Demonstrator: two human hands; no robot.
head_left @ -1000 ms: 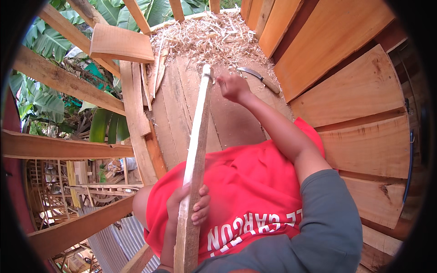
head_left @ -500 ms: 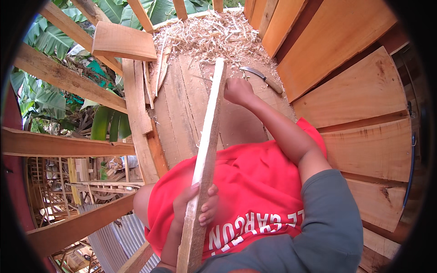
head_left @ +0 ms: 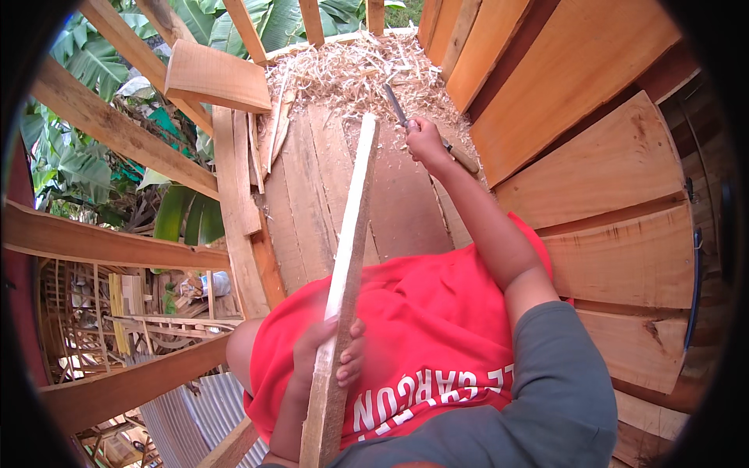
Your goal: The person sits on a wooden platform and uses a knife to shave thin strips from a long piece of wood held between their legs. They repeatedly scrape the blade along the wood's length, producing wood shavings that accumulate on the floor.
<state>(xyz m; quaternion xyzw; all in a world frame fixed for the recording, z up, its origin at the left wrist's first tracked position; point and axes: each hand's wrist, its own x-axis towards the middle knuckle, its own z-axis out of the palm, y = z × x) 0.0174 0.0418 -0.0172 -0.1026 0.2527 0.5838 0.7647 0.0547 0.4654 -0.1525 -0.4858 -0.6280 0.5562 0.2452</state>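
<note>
1. The long wooden stick (head_left: 343, 273) looks pale, almost white, along its left face and duller brown, rougher on its right; it slants across the red cloth (head_left: 421, 312), its tip over the plank floor (head_left: 300, 168), toward the far edge.
2. The left hand (head_left: 307, 349) curls around its lower part, fingers wrapped.
3. The right hand (head_left: 426, 140), closed, grips a dark-bladed knife (head_left: 395, 101), apart from the stick.
4. A second knife's brown handle (head_left: 466, 161) shows near the floor's right edge.
5. Curly shavings (head_left: 355, 74) heap along the far edge.

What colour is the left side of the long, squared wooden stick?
The stick looks mostly near white on its left side, best in the head view.
</note>
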